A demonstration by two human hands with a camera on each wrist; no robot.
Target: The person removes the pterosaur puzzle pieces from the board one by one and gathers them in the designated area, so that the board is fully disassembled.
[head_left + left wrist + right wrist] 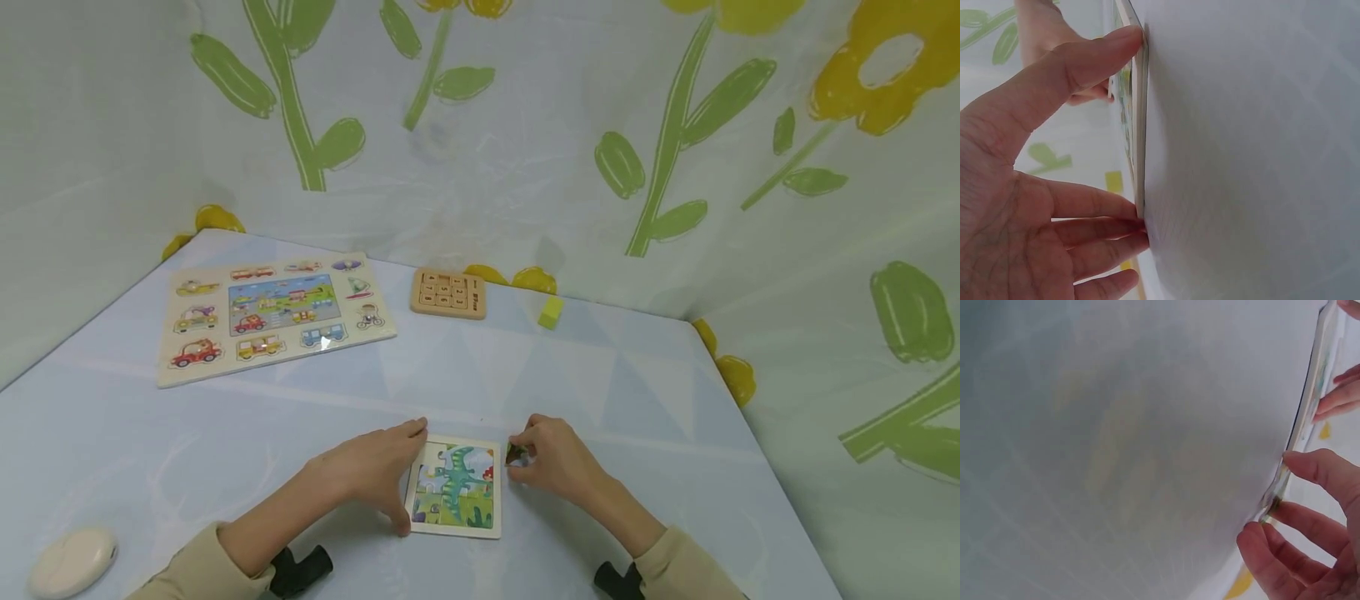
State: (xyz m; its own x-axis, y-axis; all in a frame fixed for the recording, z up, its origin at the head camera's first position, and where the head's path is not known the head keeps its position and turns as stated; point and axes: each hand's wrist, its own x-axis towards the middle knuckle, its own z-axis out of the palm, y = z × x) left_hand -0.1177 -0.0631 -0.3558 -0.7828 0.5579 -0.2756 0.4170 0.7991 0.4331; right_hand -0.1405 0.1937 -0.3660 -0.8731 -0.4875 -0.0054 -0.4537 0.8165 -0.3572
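Observation:
A small square dinosaur jigsaw puzzle (454, 492) in a pale wooden frame lies flat on the table, with bare wood showing in its far left corner. My left hand (372, 468) spans the frame's left side. In the left wrist view, its thumb (1124, 44) presses on the near corner, and the fingertips (1137, 228) meet the far corner. Just off the frame's right edge, my right hand (557, 461) pinches a dark green puzzle piece (514, 452) between thumb and fingers. The fingers partly hide that piece, which is close to the table in the right wrist view.
A large vehicle puzzle board (217, 293) lies at the back left. Beyond the hands are a wooden number slide puzzle (448, 293) and a yellow-green block (551, 312). A white oval object (73, 562) sits at the near left. Flower-print curtains rise behind the table (600, 392).

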